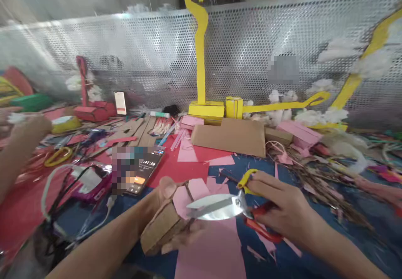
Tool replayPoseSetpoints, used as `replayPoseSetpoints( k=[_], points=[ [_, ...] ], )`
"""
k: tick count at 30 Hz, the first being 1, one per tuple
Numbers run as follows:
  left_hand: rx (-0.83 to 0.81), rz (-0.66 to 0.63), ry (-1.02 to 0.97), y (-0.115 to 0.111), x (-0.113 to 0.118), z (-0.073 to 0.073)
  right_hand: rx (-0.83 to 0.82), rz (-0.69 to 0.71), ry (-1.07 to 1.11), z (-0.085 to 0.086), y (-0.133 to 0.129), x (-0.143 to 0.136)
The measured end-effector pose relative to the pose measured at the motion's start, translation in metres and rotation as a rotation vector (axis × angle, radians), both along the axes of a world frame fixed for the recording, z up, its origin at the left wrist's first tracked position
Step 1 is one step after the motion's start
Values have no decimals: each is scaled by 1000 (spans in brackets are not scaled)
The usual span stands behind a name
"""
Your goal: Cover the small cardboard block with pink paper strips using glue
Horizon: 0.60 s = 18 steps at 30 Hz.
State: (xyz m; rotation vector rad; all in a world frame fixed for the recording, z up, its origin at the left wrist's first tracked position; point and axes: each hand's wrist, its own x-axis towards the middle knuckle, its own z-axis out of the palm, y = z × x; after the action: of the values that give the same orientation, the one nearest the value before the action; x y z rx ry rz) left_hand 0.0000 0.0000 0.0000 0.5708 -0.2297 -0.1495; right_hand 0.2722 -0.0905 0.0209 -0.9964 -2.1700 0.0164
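Your left hand grips a small cardboard box, thumb above, fingers beneath. Box: brown, blocky, angled sides; its upper face carries smooth pink paper. It lies in your left palm, to the left of your right hand.

Your right hand grips one pair of scissors: shiny steel blades, one yellow loop, one red, loops spread apart. Blade tips point left, over the pink face of the box; contact cannot be told.

Beneath and between your hands: one flat pink sheet, matt, on dark blue cloth. Beyond your left hand: red sheet, smooth.

Phones, count two: one lying phone just beyond your left wrist, one upright phone farther off.

Beyond both hands: one flat piece of brown cardboard; behind it, one upright yellow hook on a boxy base. Right of your right hand: thin, rough twigs, loosely heaped, too many to count.
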Motion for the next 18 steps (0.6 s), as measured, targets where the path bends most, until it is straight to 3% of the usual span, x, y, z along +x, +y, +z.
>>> replayPoseSetpoints(
  k=[4, 11, 18],
  points=[
    [101, -11, 25, 1, 4, -8, -89, -16, 22, -1, 3, 0],
    [175, 84, 9, -1, 6, 6, -321, -180, 86, 4, 3, -2],
    [219, 45, -5, 3, 4, 2, -308, -117, 10, 11, -1, 1]
  ],
)
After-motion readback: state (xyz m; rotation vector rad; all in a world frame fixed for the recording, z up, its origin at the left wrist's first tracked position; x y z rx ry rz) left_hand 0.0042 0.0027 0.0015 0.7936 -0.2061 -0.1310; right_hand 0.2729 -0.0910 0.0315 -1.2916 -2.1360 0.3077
